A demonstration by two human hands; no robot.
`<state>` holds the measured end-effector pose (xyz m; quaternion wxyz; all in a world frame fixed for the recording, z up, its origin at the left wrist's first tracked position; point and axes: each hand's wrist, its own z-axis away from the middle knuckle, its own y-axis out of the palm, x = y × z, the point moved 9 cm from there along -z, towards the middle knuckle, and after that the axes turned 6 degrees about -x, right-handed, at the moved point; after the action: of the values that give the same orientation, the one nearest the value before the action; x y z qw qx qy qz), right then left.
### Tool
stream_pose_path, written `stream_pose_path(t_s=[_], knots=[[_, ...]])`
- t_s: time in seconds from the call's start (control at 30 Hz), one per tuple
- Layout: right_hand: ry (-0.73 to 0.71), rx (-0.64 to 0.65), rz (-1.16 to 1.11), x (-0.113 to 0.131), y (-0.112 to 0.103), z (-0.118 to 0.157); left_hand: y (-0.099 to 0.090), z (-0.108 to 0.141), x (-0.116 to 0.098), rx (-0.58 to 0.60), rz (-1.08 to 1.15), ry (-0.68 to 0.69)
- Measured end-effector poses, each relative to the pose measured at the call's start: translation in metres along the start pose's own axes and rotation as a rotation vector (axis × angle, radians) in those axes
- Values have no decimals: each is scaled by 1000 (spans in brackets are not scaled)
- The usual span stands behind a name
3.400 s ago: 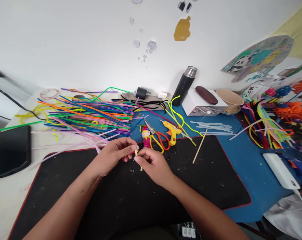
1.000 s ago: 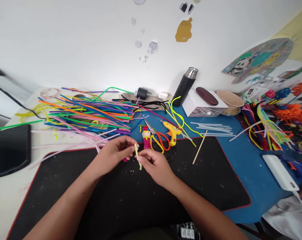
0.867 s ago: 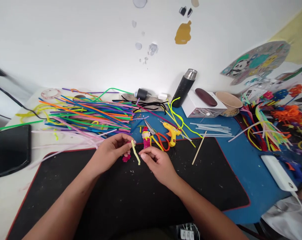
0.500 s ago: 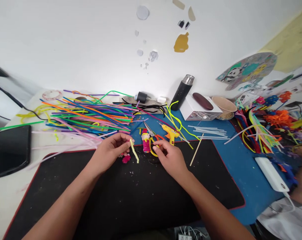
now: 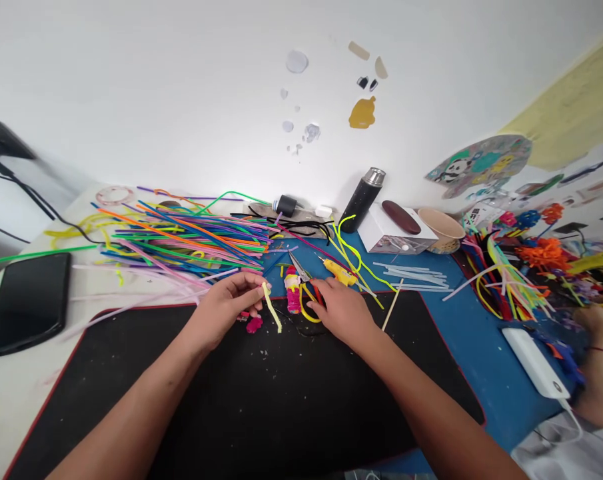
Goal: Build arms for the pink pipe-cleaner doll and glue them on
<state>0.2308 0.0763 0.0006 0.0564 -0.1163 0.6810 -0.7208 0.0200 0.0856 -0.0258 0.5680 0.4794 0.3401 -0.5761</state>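
Starting well left of the left hand with one flat black smartphone, then passing, ahead of that hand, one heap of many-coloured fuzzy pipe cleaners, too tangled to count. Pinching one short pale-yellow fuzzy strip between left thumb and fingers, pressed together on one end, with the other end free. Meeting next, just beneath the left fingers, one ragged magenta fuzzy piece; cannot tell whether held. Continuing between both hands with one magenta-and-cream wrapped figure. Covering with the right hand the red-orange handles of one pair of steel scissors: left of and ahead of that hand, long axis slanting from blades down to handles, nearer right than left. Apparently touching; cannot tell whether gripped. Adding, ahead, one yellow glue gun; farther right, one thin wooden stick and several translucent glue sticks.
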Motion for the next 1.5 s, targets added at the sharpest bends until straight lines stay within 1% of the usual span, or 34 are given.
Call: stream_pose_path(t_s=[0.1,0.2,0.4,0.53,0.77,1.0,1.13,1.33,1.5], knots=[[6,81,67,2,7,-4,-3,-2,6,-14,20,-18],[32,119,95,0,9,-8,-2,-2,4,-5,45,5],[64,115,101,1,10,-13,2,2,-7,-2,75,49],[88,113,83,0,9,-15,2,2,-8,-2,83,62],[147,79,12,-8,2,-17,1,2,-8,0,89,53],[168,70,-129,-13,0,-17,2,1,-9,-5,95,53],[189,87,-240,-14,5,-16,1,1,-9,-7,85,56],[242,108,-420,-18,20,-14,-1,0,-7,-12,59,77],[277,96,-614,-25,41,-14,-3,-3,-5,-26,44,102]])
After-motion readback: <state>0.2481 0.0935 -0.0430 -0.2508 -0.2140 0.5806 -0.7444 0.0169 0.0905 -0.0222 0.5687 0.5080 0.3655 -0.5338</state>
